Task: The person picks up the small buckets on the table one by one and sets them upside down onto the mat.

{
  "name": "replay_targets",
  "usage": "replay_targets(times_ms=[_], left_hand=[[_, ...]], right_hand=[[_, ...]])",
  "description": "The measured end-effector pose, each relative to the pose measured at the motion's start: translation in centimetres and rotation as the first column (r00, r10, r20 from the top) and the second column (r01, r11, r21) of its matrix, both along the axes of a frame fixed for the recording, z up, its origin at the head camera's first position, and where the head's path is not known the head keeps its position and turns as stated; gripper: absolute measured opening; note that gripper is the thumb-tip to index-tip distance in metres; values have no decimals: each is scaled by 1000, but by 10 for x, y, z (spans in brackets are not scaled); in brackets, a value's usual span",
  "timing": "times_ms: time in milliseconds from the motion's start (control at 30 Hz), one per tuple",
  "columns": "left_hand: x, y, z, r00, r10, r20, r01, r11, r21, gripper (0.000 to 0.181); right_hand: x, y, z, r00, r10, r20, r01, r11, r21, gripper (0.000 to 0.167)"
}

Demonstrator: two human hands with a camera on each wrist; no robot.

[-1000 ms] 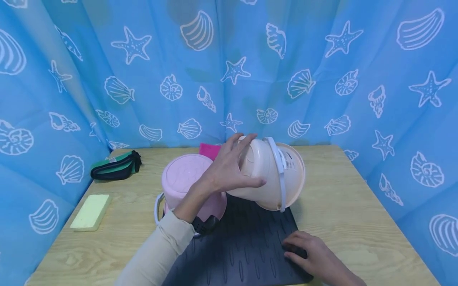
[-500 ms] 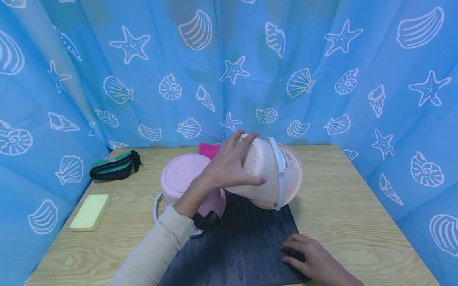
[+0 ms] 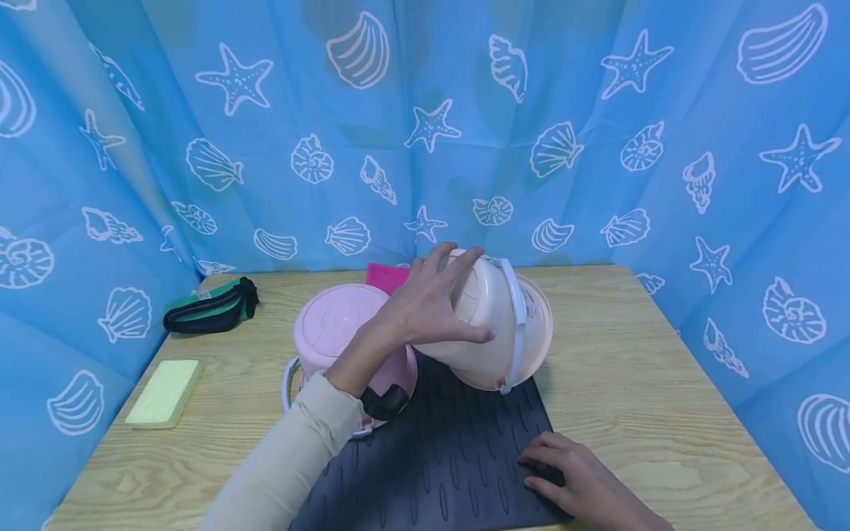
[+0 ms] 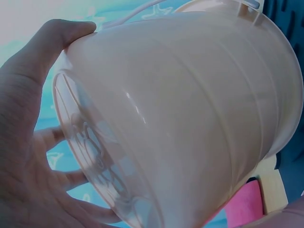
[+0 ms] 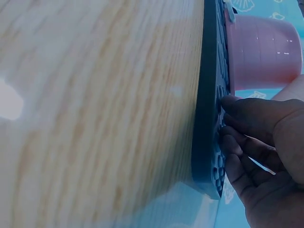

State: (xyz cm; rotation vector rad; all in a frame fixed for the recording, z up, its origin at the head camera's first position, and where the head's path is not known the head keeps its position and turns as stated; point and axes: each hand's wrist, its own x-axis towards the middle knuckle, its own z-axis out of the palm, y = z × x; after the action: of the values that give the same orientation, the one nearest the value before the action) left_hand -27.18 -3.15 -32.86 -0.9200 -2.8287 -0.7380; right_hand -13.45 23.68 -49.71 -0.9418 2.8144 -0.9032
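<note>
A cream bucket (image 3: 494, 324) with a white handle lies tilted over the far part of the black ribbed mat (image 3: 458, 461), its wide rim facing right and down. My left hand (image 3: 428, 306) grips it by the base end, thumb on the near side and fingers spread across the bottom. In the left wrist view, the bucket wall (image 4: 180, 109) fills most of the picture. Beside it a pink bucket (image 3: 341, 317) stands upside down on the mat, partly behind my left forearm. My right hand (image 3: 578, 472) rests its bent fingertips on the mat's right edge, holding nothing.
A bright pink cloth (image 3: 387, 277) lies at the back behind the buckets. On the left of the wooden table (image 3: 664, 369) are a pale yellow sponge (image 3: 164, 394) and a green and black pouch (image 3: 209, 308). A blue shell-print curtain (image 3: 451, 177) encloses the table.
The cream bucket's rim has swung slightly left toward the pink bucket, while my left hand keeps its grip. My right hand stays at the mat edge. The head view has shifted a little.
</note>
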Motion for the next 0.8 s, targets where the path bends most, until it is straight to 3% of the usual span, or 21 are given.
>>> replay_targets(times_ms=[533, 800], left_hand=[[-4, 5, 0, 1000, -5, 17, 6, 999, -52, 104], [-7, 8, -3, 999, -4, 34, 5, 999, -46, 103]], right_hand=[[0, 0, -6, 997, 40, -73, -42, 998, -39, 19], [0, 1, -5, 998, 28, -56, -29, 999, -22, 19]])
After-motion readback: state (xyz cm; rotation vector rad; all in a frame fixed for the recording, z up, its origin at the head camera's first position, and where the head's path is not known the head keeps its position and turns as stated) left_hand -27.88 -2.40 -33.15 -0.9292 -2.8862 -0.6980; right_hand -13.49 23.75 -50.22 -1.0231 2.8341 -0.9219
